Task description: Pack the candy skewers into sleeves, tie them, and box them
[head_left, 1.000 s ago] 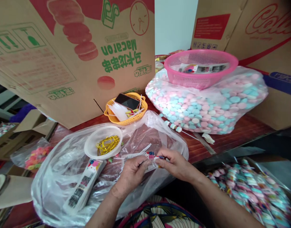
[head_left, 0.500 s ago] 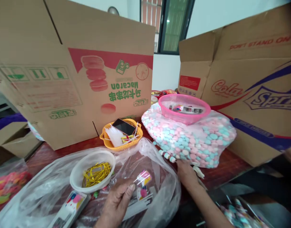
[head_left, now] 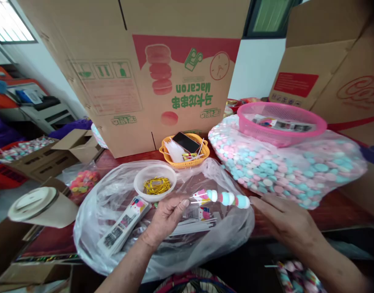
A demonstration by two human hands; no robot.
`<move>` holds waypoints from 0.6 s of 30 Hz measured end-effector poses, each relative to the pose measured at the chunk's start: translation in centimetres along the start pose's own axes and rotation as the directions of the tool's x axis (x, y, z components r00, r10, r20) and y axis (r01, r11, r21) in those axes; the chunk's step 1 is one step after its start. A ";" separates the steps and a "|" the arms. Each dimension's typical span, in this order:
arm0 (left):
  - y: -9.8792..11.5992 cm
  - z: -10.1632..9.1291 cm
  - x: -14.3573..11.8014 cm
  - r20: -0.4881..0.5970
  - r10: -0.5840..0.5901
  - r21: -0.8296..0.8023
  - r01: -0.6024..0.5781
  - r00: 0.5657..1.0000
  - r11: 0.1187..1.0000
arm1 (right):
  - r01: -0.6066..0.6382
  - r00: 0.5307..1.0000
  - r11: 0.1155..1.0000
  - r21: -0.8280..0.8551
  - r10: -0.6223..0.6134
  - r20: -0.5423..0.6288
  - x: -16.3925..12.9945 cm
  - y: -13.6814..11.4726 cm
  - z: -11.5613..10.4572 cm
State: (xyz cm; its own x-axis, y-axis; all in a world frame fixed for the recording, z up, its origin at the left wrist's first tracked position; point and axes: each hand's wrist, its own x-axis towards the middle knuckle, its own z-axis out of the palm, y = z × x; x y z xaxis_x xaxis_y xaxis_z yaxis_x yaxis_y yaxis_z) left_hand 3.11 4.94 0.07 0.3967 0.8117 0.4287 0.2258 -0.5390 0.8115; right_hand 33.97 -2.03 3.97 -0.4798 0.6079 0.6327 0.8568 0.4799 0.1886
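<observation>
While hands (head_left: 167, 213) pinch: round pastel skewer (head_left: 226, 198); crinkly sleeve (head_left: 201, 196).

Left hand (head_left: 167, 215) curls palm-down, thumb and forefinger pinched together. Right hand (head_left: 286, 221) lies flatter, fingers extended toward the left, both forearms angling inward.

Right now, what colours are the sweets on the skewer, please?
Pink, white and blue skewer, head view.
</observation>
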 end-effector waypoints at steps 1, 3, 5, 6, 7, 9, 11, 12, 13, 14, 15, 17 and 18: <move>0.2 -0.2 0.0 0.004 0.010 0.019 -0.011 1.000 1.000 | 0.033 0.999 0.999 -0.008 -0.033 0.008 -0.1 0.1 -0.1; 0.6 -0.5 0.0 0.065 0.034 0.068 -0.038 0.997 0.997 | 0.084 0.996 0.996 -0.002 -0.084 0.034 -0.1 0.4 -0.4; 1.1 -0.5 0.2 0.177 0.050 0.120 -0.072 0.983 0.990 | 0.119 0.990 0.992 0.033 -0.121 0.077 0.1 0.5 -0.5; 1.4 -0.5 0.3 0.234 0.054 0.139 -0.089 0.971 0.986 | 0.128 0.986 0.990 0.060 -0.133 0.099 0.2 0.5 -0.5; 1.6 -0.5 0.5 0.284 0.056 0.151 -0.102 0.957 0.983 | 0.126 0.983 0.988 0.092 -0.137 0.122 0.3 0.4 -0.5; 2.1 -0.4 0.8 0.363 0.048 0.157 -0.111 0.931 0.981 | 0.096 0.981 0.984 0.151 -0.119 0.152 0.6 0.2 -0.4; 2.4 -0.3 1.1 0.436 0.021 0.154 -0.098 0.899 0.983 | 0.059 0.980 0.977 0.206 -0.096 0.173 1.0 0.0 -0.3; 2.6 -0.2 1.2 0.474 -0.002 0.157 -0.082 0.881 0.984 | 0.046 0.978 0.971 0.234 -0.092 0.188 1.2 -0.2 -0.3; 2.7 -0.1 1.3 0.507 -0.029 0.163 -0.062 0.861 0.985 | 0.040 0.973 0.964 0.263 -0.098 0.211 1.5 -0.5 -0.3; 2.9 0.1 1.5 0.537 -0.057 0.166 -0.039 0.841 0.985 | 0.039 0.965 0.955 0.294 -0.113 0.237 1.8 -0.9 -0.3; 3.0 0.4 1.6 0.563 -0.082 0.162 -0.012 0.823 0.987 | 0.044 0.955 0.945 0.324 -0.135 0.263 2.1 -1.3 -0.2; 3.0 1.3 1.7 0.609 -0.118 0.129 0.049 0.784 0.990 | 0.061 0.931 0.926 0.373 -0.187 0.312 2.7 -2.3 0.3; 3.0 2.0 1.7 0.633 -0.135 0.108 0.086 0.762 0.991 | 0.073 0.918 0.917 0.393 -0.216 0.333 3.0 -2.8 0.6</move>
State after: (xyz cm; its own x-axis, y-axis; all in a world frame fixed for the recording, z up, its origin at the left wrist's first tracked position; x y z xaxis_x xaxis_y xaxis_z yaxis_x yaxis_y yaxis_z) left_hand 6.19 4.23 2.45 0.8352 0.5489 -0.0336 0.3532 -0.4886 0.7978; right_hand 30.00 -1.19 4.87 -0.6884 0.6649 0.2898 0.6761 0.7329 -0.0755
